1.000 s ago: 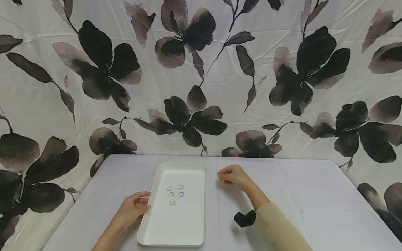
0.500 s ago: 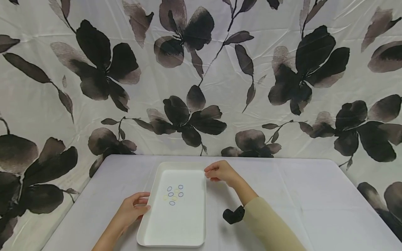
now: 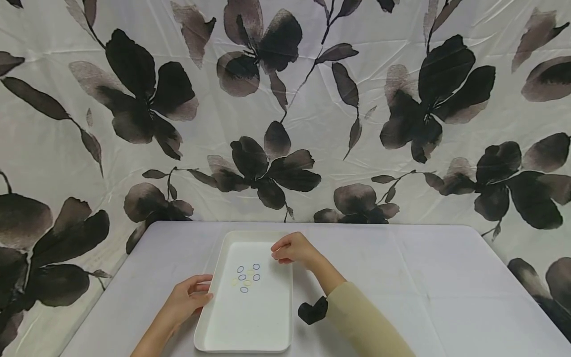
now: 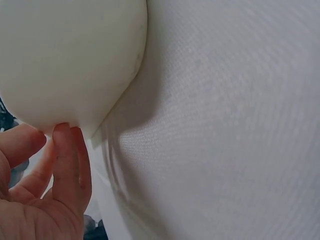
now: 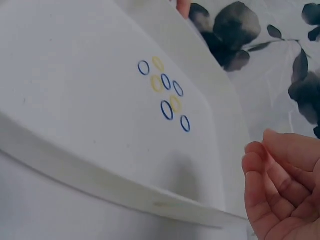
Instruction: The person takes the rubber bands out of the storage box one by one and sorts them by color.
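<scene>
A white rectangular tray (image 3: 263,325) lies on the white-covered table. On its floor, a small cluster of thin blue rings (image 5: 167,110) and yellow rings (image 5: 156,83) lies loosely together. My left hand (image 3: 185,297) holds the tray's left rim; the left wrist view shows the thumb and fingertips (image 4: 62,132) at the edge. Above the tray's far right rim hovers my right hand (image 3: 294,249), to the right of the rings. Its fingers are loosely bent, thumb tip close to the index finger, and nothing shows between them in the right wrist view.
A black heart-shaped piece (image 3: 313,311) sits at the right sleeve (image 3: 366,322). White cloth (image 3: 401,277) covers the table, and a floral curtain (image 3: 339,114) hangs right behind its far edge.
My right hand has moved left from beside the tray to above its right rim, and the black piece has travelled with the arm. My left hand and the rings look the same.
</scene>
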Tool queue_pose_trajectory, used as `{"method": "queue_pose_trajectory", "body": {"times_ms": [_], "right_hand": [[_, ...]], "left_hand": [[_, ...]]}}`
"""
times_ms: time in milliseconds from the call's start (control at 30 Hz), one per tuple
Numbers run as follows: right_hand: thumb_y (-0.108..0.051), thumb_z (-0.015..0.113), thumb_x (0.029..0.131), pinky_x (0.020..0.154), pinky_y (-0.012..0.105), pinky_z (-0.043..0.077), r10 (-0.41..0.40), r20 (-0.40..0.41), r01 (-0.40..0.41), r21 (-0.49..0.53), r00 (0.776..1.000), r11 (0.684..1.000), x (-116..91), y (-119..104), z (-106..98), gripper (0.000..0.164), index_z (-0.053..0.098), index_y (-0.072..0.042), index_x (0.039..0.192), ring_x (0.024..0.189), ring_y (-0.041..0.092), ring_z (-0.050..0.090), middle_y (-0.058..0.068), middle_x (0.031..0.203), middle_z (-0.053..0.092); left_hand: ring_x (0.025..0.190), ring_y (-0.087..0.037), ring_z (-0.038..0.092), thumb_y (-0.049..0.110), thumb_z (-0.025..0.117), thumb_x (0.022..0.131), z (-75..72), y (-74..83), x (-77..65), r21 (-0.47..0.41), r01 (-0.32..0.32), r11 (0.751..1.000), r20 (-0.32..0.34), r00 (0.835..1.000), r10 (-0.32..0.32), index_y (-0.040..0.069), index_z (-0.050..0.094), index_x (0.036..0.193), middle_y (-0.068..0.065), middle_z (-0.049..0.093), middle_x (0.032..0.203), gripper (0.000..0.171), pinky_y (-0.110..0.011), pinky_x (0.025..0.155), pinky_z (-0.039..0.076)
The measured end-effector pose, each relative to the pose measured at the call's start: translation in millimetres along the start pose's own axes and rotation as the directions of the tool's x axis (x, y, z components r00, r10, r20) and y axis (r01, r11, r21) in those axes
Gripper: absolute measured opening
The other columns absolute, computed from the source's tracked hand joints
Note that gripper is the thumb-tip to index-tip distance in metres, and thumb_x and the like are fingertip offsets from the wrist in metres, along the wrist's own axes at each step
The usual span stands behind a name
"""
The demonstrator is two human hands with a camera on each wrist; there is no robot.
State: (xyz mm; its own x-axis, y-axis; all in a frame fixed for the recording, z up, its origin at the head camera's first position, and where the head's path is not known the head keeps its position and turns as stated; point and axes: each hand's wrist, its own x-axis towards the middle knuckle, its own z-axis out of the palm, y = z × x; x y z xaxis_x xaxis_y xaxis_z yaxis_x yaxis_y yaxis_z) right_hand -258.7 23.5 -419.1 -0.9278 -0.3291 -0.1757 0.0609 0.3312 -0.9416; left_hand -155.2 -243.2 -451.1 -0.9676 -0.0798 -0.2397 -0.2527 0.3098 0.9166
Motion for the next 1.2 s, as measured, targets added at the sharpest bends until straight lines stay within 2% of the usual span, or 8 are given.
{"method": "queue_pose_trajectory", "body": {"times_ms": [333,500,733,967,1200], "right_hand": [[0.002,0.072,0.076,0.056,0.024,0.051,-0.026,0.008,0.026,-0.036,1.0,0.999,3,1,24,0.01,0.07,0.004,0.085,0.056,0.011,0.057,0.005,0.067,0.064],[0.004,0.071,0.075,0.053,0.021,0.046,-0.035,0.014,0.035,-0.03,0.999,0.999,5,6,35,0.009,0.069,0.004,0.084,0.054,0.011,0.052,0.003,0.064,0.061],[0.003,0.073,0.073,0.051,0.019,0.041,0.011,-0.04,-0.014,-0.078,0.999,0.997,4,13,48,0.009,0.07,-0.001,0.081,0.055,0.01,0.048,0.0,0.062,0.056],[0.003,0.077,0.069,0.049,0.019,0.043,-0.014,-0.106,-0.003,-0.156,0.994,0.988,3,19,57,0.014,0.07,-0.003,0.079,0.053,0.009,0.048,-0.001,0.063,0.055],[-0.002,0.082,0.065,0.049,0.019,0.042,-0.018,-0.159,-0.022,-0.244,0.987,0.97,0,22,63,0.016,0.068,-0.007,0.07,0.055,0.009,0.05,-0.003,0.062,0.055]], "left_hand": [[0.084,-0.023,0.063,-0.004,0.064,0.082,-0.6,0.1,1.2,-0.004,0.011,1.0,0.011,1.0,-0.011,-0.005,0.048,0.128,-0.018,0.06,0.107,0.049,-0.037,0.066,0.053],[0.084,-0.023,0.063,-0.004,0.064,0.081,-0.7,1.0,1.1,0.001,0.015,1.0,0.013,1.0,-0.015,-0.006,0.048,0.128,-0.018,0.06,0.107,0.049,-0.037,0.066,0.052],[0.085,-0.022,0.063,-0.003,0.065,0.081,-0.8,2.1,1.4,0.0,0.017,1.0,0.019,1.0,-0.017,-0.006,0.047,0.129,-0.018,0.06,0.107,0.051,-0.036,0.065,0.052],[0.086,-0.023,0.063,-0.004,0.065,0.081,-1.3,3.3,0.8,-0.001,0.021,1.0,0.026,0.999,-0.021,-0.006,0.047,0.129,-0.018,0.06,0.108,0.051,-0.036,0.065,0.052],[0.085,-0.022,0.063,-0.005,0.064,0.081,-0.9,3.6,-0.2,0.005,0.028,1.0,0.026,0.999,-0.028,-0.005,0.047,0.128,-0.019,0.059,0.108,0.05,-0.036,0.065,0.052]]}}
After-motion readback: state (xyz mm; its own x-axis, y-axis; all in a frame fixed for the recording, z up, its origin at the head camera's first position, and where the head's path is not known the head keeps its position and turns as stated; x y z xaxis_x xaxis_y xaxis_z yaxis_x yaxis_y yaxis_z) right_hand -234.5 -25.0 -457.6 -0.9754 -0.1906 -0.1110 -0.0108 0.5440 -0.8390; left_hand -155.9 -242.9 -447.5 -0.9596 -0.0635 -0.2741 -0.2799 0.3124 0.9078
